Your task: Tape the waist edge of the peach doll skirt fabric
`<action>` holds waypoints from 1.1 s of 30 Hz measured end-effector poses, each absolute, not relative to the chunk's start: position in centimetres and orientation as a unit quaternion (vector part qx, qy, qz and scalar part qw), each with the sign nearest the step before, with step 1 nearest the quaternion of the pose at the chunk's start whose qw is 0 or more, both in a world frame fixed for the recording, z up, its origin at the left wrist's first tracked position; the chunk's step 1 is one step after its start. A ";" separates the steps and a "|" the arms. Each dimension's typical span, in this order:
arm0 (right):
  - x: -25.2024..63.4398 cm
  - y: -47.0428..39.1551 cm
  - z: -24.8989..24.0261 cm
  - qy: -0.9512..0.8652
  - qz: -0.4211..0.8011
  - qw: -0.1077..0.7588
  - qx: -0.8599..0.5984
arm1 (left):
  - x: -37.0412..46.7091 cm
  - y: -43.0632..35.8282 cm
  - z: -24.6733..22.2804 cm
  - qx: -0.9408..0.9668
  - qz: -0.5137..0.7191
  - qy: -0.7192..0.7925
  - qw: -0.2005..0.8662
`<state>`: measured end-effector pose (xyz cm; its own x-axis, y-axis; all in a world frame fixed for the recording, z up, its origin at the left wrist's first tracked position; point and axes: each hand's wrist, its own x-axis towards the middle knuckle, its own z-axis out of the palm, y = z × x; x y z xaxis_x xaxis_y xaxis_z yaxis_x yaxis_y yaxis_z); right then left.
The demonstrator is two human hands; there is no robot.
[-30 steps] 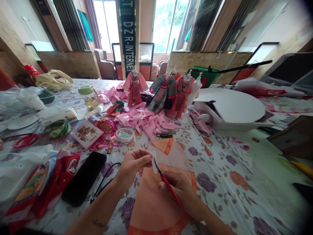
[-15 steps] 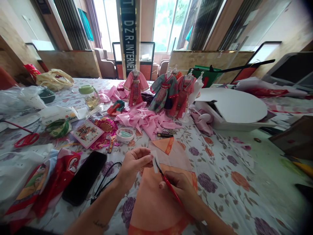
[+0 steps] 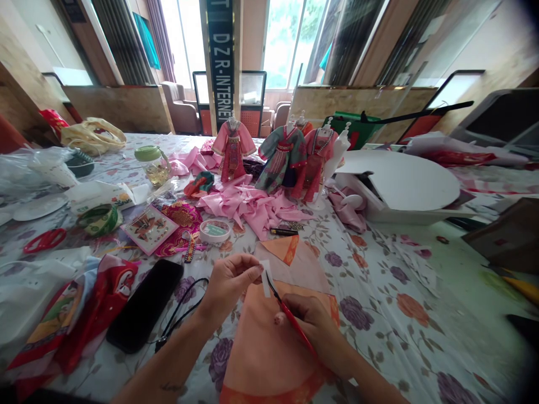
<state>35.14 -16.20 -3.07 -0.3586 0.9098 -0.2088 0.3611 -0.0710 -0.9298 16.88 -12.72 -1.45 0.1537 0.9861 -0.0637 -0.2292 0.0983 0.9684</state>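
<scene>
My left hand [image 3: 229,286] pinches a small white strip [image 3: 266,283] between thumb and fingers, just above an orange fabric piece [image 3: 265,348] lying on the floral tablecloth [image 3: 379,292]. My right hand [image 3: 314,331] grips small red-handled scissors [image 3: 290,317], whose dark blades are at the strip's lower edge. A second peach fabric piece with an orange corner [image 3: 290,258] lies just beyond the hands.
A black phone [image 3: 145,306] with a cord lies left of my arm, beside red printed cloth [image 3: 88,314]. A tape roll [image 3: 214,230], pink fabric pile [image 3: 248,205], dressed doll mannequins [image 3: 280,157], red scissors [image 3: 44,240], a jar [image 3: 154,165] and a white box [image 3: 396,185] stand farther back.
Both hands hold nearly the same pose with the strip and scissors. At the far left, the red scissors have been laid flat on the table.
</scene>
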 end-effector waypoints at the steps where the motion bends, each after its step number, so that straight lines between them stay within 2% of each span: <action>1: 35.2 -16.2 -3.0 -0.631 0.531 0.258 -0.503 | 16.8 -12.7 -1.5 0.457 0.493 0.422 0.608; 18: 35.0 -16.2 -2.9 -0.626 0.529 0.261 -0.510 | 16.9 -12.7 -1.5 0.454 0.499 0.427 0.602; 27: 35.1 -16.3 -2.6 -0.577 0.620 0.246 -0.471 | 16.6 -11.9 -1.5 0.266 0.481 0.382 0.743; 33: 35.3 -16.5 -2.6 -0.576 0.681 0.215 -0.398 | 16.6 -12.1 -1.6 0.347 0.535 0.417 0.647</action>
